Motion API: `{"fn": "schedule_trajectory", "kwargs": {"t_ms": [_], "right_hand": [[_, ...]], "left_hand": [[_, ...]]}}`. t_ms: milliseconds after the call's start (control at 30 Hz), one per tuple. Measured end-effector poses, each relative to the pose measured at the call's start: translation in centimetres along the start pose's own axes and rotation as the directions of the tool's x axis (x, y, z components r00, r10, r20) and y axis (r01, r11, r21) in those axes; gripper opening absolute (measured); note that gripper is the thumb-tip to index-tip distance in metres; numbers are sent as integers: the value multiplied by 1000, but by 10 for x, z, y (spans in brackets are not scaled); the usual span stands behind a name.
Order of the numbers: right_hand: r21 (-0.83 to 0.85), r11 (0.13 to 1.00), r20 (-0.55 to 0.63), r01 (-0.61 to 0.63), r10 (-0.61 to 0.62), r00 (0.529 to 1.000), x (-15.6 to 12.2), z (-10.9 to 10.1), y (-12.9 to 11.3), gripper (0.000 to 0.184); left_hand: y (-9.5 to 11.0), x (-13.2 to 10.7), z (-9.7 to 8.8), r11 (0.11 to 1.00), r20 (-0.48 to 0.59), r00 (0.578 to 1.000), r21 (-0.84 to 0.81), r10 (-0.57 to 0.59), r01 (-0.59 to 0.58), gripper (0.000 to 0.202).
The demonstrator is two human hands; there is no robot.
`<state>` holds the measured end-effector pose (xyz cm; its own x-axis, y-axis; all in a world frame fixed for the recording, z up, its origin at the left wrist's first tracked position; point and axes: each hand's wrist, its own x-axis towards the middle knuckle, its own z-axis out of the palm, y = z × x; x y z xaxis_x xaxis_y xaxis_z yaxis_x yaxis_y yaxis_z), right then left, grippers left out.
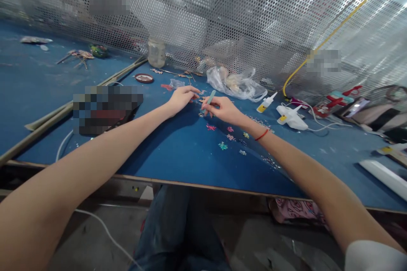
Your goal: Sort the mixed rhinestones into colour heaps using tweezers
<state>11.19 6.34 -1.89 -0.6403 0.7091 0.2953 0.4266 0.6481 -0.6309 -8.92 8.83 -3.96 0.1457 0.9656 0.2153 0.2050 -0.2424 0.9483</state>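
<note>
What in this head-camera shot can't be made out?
Head view:
The tip of the teal tool is hidden by the right hand.
The dark object left of the left hand is pixelated.
The plastic bag's contents are blurred by its film.
The flower-shaped pieces are too small to identify.

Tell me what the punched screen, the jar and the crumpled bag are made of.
The perforated screen looks like bright sheet metal, punched with round holes. The jar looks like hazy glass, though it could be plastic. The bag looks like thin clear plastic, glossy and creased.
</note>
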Motion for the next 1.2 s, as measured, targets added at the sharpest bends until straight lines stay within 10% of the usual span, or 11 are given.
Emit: {"fn": "schedule_trajectory", "kwargs": {"t_ms": [400, 867, 1200], "right_hand": [[-31, 1000, -65, -1, -1, 998, -16, -20, -13, 47], [-176, 959, -368, -222, 145, 918, -222, -56, -24, 44], [-326, 938, -287, -120, 23, 958, -231, -50, -23, 30]], "left_hand": [[0, -3, -1, 1000, 7, 1000, 20, 4, -4, 35], [-2, 2, 3, 944, 76, 992, 307, 102, -121, 48], [15, -10, 5, 888, 198, 979, 440, 49, -134, 57]]}}
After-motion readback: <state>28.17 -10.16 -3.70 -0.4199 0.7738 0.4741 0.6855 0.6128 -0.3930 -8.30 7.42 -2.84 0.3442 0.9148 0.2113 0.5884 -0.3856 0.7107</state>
